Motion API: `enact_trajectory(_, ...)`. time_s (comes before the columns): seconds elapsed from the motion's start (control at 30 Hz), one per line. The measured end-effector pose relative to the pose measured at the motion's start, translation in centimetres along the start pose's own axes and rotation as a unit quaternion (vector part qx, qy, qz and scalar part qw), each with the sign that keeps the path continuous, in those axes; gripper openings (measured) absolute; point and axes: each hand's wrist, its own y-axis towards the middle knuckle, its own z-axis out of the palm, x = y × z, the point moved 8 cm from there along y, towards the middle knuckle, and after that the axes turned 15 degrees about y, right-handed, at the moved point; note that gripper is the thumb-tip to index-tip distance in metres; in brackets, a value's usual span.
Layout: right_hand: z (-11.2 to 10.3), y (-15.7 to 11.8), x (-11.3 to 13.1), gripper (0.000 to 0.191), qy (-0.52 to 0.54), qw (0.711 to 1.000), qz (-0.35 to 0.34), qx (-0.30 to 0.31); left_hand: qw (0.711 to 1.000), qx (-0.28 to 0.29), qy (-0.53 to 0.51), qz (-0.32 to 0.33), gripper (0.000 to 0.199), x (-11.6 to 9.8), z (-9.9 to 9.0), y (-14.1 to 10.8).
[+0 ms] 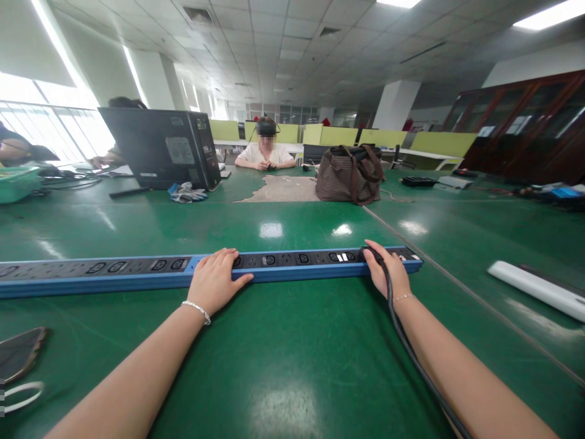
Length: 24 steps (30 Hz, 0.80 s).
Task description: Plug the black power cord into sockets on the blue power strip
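A long blue power strip [292,273] with a row of black sockets lies across the green table. Over its top and front edge rests my left hand [217,280], gripping the strip near the middle, thumb along the front side. Near the strip's right end, my right hand [388,271] is closed on a black plug [368,252], which sits at a socket beside two white labels. How deep the plug is seated is hidden by the fingers. From it a black cable [406,344] runs over my right palm and down toward the lower right.
Behind the strip stand a black computer case [171,149], gloves [187,192] and a brown bag [350,175]. A white bar-shaped object [534,288] lies at the right, a phone [21,353] at the left. A person [265,149] sits across the green table [283,347].
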Motion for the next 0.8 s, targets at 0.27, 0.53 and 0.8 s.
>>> enact_trajectory(0.27,0.3,0.0,-0.6,0.041,-0.006,1.0,-0.008,-0.004,1.0,0.003,-0.005,-0.002,0.058,0.1,0.1,-0.1)
enact_trajectory(0.53,0.8,0.4,-1.7,0.041,0.04,0.999,0.02,-0.012,1.0,0.003,-0.021,-0.001,0.057,0.1,0.3,0.0)
enact_trajectory(0.8,0.9,-0.3,-1.2,0.042,-0.058,0.998,0.022,-0.018,1.0,0.002,-0.006,0.006,0.059,-0.1,0.0,-0.1)
